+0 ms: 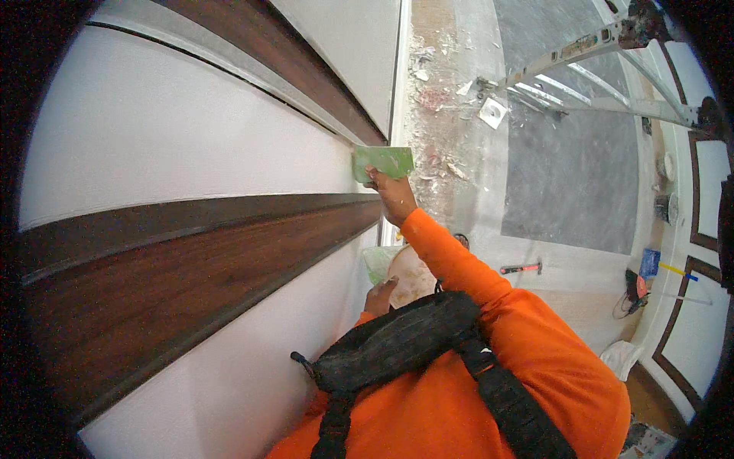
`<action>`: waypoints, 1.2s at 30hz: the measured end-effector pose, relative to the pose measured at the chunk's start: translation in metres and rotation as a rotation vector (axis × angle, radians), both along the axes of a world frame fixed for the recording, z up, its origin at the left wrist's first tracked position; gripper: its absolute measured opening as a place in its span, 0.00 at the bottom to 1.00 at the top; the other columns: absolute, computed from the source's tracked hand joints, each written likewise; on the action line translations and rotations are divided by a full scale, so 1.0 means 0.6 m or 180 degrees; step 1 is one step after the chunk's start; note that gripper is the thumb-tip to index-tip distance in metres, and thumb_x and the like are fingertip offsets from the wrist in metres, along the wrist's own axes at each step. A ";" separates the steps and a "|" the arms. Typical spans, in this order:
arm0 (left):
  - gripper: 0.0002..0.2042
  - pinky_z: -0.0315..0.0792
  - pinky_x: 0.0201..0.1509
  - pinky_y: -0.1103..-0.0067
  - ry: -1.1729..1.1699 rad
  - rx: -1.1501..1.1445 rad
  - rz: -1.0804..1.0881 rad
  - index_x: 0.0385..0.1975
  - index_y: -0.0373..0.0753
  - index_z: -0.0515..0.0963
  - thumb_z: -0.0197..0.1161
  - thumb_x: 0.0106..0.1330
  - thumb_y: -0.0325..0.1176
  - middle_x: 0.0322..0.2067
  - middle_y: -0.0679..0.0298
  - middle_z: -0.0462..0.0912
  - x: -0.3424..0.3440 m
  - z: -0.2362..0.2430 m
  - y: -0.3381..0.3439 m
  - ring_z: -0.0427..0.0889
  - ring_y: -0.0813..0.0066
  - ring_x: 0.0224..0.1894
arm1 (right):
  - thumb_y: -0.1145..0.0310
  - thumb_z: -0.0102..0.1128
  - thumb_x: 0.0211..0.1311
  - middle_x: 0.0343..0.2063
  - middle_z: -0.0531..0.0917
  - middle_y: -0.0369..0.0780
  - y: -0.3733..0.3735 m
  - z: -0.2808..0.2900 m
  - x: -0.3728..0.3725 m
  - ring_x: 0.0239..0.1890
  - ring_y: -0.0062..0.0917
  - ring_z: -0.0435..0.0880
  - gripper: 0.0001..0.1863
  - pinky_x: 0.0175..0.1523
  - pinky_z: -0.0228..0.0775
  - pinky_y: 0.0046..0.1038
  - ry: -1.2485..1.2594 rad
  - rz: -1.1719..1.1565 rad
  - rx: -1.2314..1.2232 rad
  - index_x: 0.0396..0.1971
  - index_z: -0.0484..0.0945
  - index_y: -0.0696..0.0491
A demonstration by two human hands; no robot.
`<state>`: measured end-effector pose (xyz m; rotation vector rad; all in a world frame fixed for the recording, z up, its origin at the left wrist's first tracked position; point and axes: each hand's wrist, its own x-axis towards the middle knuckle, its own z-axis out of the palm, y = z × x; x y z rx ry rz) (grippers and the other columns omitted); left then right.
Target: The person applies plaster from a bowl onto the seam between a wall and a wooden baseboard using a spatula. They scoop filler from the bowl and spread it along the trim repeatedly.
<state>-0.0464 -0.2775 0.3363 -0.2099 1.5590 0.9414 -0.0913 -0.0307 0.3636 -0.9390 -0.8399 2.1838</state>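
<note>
My right hand (394, 196) grips a green plastic putty spreader (388, 161), with fingers and thumb closed on its lower edge. The spreader is held at the white wall panel (199, 145), by the end of the dark wood trim (336, 107). Nearer my body, my left hand (380, 297) is partly hidden by the black chest strap. Its fingers are closed at a second green spreader (378, 262). Just to the right of that hand is a pale round container (411, 277) with whitish-brown stains, partly covered by my right arm.
White and pinkish debris (432, 99) litters the floor along the wall. A white square plate (493, 113) lies near a metal stepladder (573, 61) at the upper right. A red-handled hammer (521, 268) lies right of my arm. A grey sheet (569, 176) covers the floor.
</note>
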 end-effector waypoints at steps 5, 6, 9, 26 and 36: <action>0.22 0.71 0.46 0.73 0.0008 0.0115 0.0153 0.43 0.30 0.73 0.56 0.60 0.45 0.38 0.57 0.80 0.012 0.050 0.034 0.79 0.63 0.36 | 0.68 0.60 0.55 0.35 0.78 0.38 0.014 0.017 0.048 0.37 0.24 0.77 0.15 0.42 0.72 0.27 0.0191 -0.0024 -0.0153 0.40 0.72 0.58; 0.22 0.71 0.46 0.73 0.0007 0.0227 0.0240 0.43 0.30 0.73 0.56 0.60 0.46 0.38 0.57 0.79 0.013 0.062 0.041 0.79 0.63 0.37 | 0.69 0.60 0.55 0.36 0.78 0.39 0.014 -0.004 0.055 0.38 0.25 0.78 0.15 0.43 0.72 0.26 0.0134 -0.0147 -0.0265 0.41 0.72 0.59; 0.23 0.69 0.47 0.74 0.0306 0.0251 -0.0238 0.43 0.30 0.74 0.56 0.60 0.47 0.38 0.57 0.79 0.011 0.063 0.040 0.78 0.65 0.39 | 0.71 0.59 0.55 0.36 0.78 0.39 -0.009 -0.090 0.041 0.38 0.26 0.78 0.15 0.42 0.72 0.27 -0.0360 -0.0377 -0.0550 0.41 0.72 0.58; 0.23 0.68 0.45 0.80 -0.0045 -0.0247 -0.0020 0.43 0.29 0.74 0.58 0.59 0.46 0.38 0.58 0.78 0.002 0.050 0.033 0.77 0.72 0.37 | 0.69 0.59 0.54 0.34 0.78 0.38 -0.020 0.023 0.007 0.33 0.23 0.77 0.13 0.40 0.70 0.26 -0.0319 -0.0104 0.0379 0.38 0.74 0.59; 0.21 0.67 0.45 0.81 0.0665 -0.0130 -0.0776 0.45 0.30 0.72 0.58 0.60 0.42 0.38 0.61 0.78 0.003 0.057 0.040 0.74 0.75 0.39 | 0.73 0.57 0.54 0.36 0.77 0.40 -0.008 -0.144 0.006 0.35 0.26 0.77 0.14 0.39 0.72 0.27 -0.0750 -0.0200 -0.1095 0.41 0.71 0.59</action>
